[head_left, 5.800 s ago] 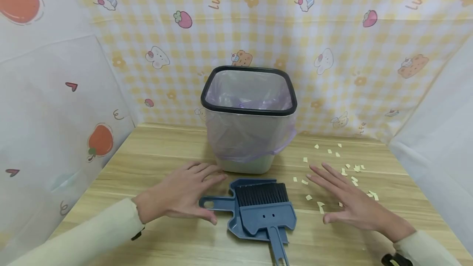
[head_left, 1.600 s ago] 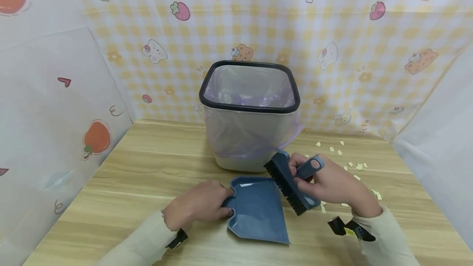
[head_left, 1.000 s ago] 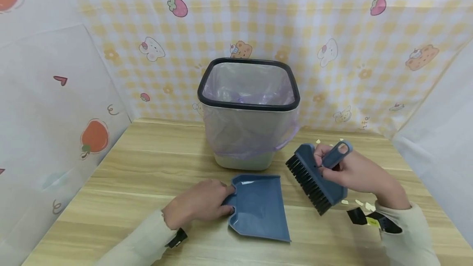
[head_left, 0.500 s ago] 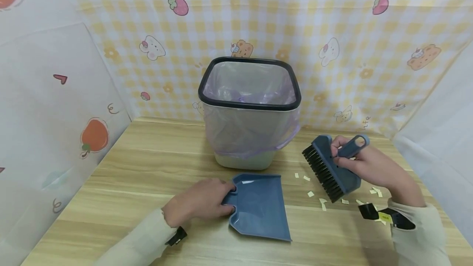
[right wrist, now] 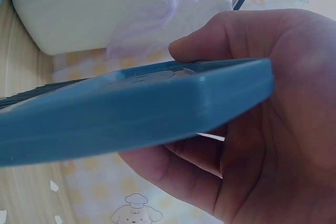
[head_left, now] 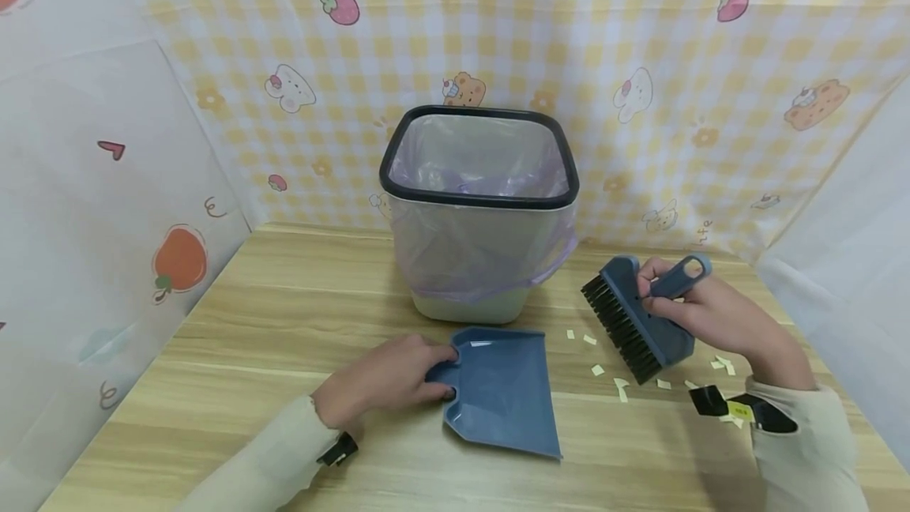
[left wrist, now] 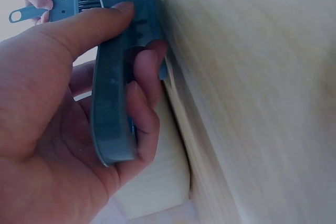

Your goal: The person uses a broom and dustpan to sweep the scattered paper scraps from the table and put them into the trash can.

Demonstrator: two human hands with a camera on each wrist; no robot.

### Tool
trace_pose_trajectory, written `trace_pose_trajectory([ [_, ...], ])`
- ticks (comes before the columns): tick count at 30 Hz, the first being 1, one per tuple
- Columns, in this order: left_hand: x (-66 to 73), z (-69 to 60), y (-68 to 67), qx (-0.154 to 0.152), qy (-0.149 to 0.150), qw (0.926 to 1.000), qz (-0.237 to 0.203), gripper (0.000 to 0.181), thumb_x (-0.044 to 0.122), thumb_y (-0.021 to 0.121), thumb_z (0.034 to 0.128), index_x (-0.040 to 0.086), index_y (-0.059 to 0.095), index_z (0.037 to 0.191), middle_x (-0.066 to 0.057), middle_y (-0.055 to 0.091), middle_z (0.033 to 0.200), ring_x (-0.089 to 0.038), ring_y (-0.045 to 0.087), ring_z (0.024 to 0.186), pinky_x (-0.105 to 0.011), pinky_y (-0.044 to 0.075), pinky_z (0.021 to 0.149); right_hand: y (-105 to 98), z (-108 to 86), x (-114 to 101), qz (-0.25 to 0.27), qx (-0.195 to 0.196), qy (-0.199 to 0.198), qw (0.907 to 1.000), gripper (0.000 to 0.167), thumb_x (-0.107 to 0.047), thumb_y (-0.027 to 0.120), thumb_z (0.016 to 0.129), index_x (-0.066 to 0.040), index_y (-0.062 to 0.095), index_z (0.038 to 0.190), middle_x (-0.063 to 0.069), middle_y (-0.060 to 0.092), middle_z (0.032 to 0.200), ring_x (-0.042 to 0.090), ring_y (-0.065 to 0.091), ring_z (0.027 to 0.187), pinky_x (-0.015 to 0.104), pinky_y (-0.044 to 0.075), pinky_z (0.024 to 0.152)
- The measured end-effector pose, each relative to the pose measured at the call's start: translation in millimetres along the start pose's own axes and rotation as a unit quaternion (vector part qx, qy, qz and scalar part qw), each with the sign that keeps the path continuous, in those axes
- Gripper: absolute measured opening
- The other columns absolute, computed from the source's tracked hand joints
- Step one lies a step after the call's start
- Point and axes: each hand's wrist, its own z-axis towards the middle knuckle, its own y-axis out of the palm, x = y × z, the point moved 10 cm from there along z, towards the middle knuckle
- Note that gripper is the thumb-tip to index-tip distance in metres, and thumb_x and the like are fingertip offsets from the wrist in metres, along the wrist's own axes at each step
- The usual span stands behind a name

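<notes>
In the head view my left hand [head_left: 391, 376] grips the handle of a blue dustpan [head_left: 505, 393], which lies on the table, its wide edge facing right. The left wrist view shows the thumb on top of the dustpan's handle [left wrist: 107, 108] and fingers curled beneath. My right hand [head_left: 711, 314] holds a blue hand brush [head_left: 633, 314] with black bristles, tilted, bristles toward lower left. In the right wrist view the brush [right wrist: 131, 114] sits between thumb and fingers. Small pale yellow paper scraps [head_left: 597, 370] lie around and below the brush; some are hidden behind it and the right hand.
A whitish trash bin [head_left: 469, 299] with a black rim and a purple-tinted clear liner stands behind the dustpan. Yellow checked cloth [head_left: 483, 46] hangs at the back, and white cloth walls [head_left: 78, 220] close off the sides of the wooden table [head_left: 298, 299].
Both hands were empty at first, with the brush lying on the dustpan. The right hand has since lifted the brush and carried it right; the left has taken the dustpan's handle.
</notes>
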Motion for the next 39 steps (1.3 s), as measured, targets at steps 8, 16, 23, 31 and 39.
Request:
trace_pose_trajectory([
  [8, -8.5, -1.1, 1.5, -0.001, -0.009, 0.9999, -0.014, 0.039, 0.04, 0.08, 0.103, 0.01, 0.076, 0.129, 0.011, 0.064, 0.088, -0.002, 0.049, 0.071, -0.025, 0.045, 0.067, -4, -1.6, 6, -0.007, 0.006, 0.016, 0.9998, 0.021, 0.007, 0.068, 0.1, -0.013, 0.063, 0.1, 0.0, 0.06, 0.086, 0.017, 0.054, 0.071, 0.032, 0.045, 0.064],
  [16, -13.0, -0.2, 5.5, -0.009, -0.015, 0.9992, -0.035, 0.041, 0.041, 0.079, 0.1039, 0.009, 0.075, 0.128, 0.014, 0.055, 0.08, -0.002, 0.046, 0.068, -0.025, 0.044, 0.067, -8, -5.6, 13, -0.031, 0.01, 0.026, 0.9991, 0.017, 0.007, 0.067, 0.101, -0.01, 0.063, 0.102, 0.003, 0.062, 0.096, 0.016, 0.056, 0.081, 0.03, 0.045, 0.071],
  [23, -10.5, 0.4, 5.3, -0.001, 0.007, 0.9993, -0.037, 0.03, 0.037, 0.078, 0.1053, 0.01, 0.076, 0.119, 0.014, 0.046, 0.075, 0.0, 0.04, 0.064, -0.023, 0.039, 0.061, -8, -5.1, 17, -0.044, 0.002, 0.029, 0.9986, 0.015, 0.005, 0.067, 0.103, -0.009, 0.064, 0.104, 0.005, 0.063, 0.097, 0.016, 0.057, 0.083, 0.031, 0.046, 0.073],
  [31, -6.1, 0.3, 3.0, 0.005, 0.02, 0.9997, -0.009, 0.027, 0.038, 0.076, 0.106, 0.012, 0.075, 0.114, 0.015, 0.047, 0.075, -0.001, 0.042, 0.064, -0.024, 0.04, 0.062, -6, 0.5, 14, -0.099, 0.017, 0.01, 0.9949, 0.009, -0.001, 0.069, 0.105, -0.008, 0.064, 0.107, 0.001, 0.065, 0.105, 0.013, 0.055, 0.086, 0.029, 0.044, 0.075],
  [39, -3.8, -0.5, 0.4, 0.011, 0.023, 0.9997, 0.0, 0.029, 0.039, 0.077, 0.1057, 0.012, 0.076, 0.117, 0.014, 0.053, 0.078, -0.002, 0.044, 0.066, -0.024, 0.042, 0.063, -1, 6.2, 9, -0.185, 0.057, -0.008, 0.981, 0.022, -0.001, 0.075, 0.101, -0.02, 0.067, 0.108, -0.008, 0.066, 0.081, 0.004, 0.043, 0.057, 0.032, 0.041, 0.057],
])
